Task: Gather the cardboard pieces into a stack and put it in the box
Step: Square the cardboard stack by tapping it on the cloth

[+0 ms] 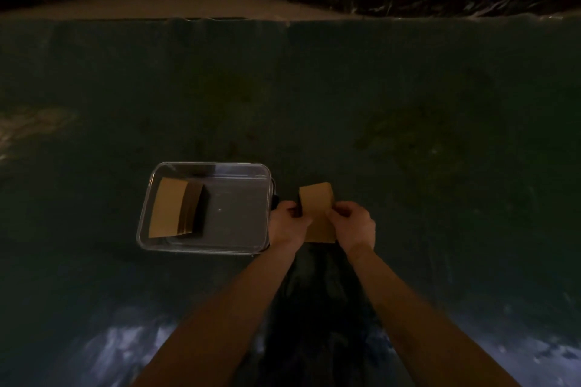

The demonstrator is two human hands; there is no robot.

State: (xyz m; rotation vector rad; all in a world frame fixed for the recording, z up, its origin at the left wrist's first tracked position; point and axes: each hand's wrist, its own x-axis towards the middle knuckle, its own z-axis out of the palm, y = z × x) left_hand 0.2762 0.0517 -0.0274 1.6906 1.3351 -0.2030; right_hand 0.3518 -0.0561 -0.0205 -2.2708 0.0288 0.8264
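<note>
A stack of brown cardboard pieces point(317, 203) is held between both hands just right of the clear plastic box point(206, 165). My left hand point(287, 225) grips the stack's left side. My right hand point(355, 223) grips its right side. Inside the box, against its left wall, a second stack of cardboard pieces point(171, 209) leans tilted. The lower part of the held stack is partly hidden by my fingers.
The dark green table top point(408, 104) spreads around the box. A long flat cardboard sheet point(151, 5) lies beyond the table's far edge, with dark clutter behind it. The scene is dim.
</note>
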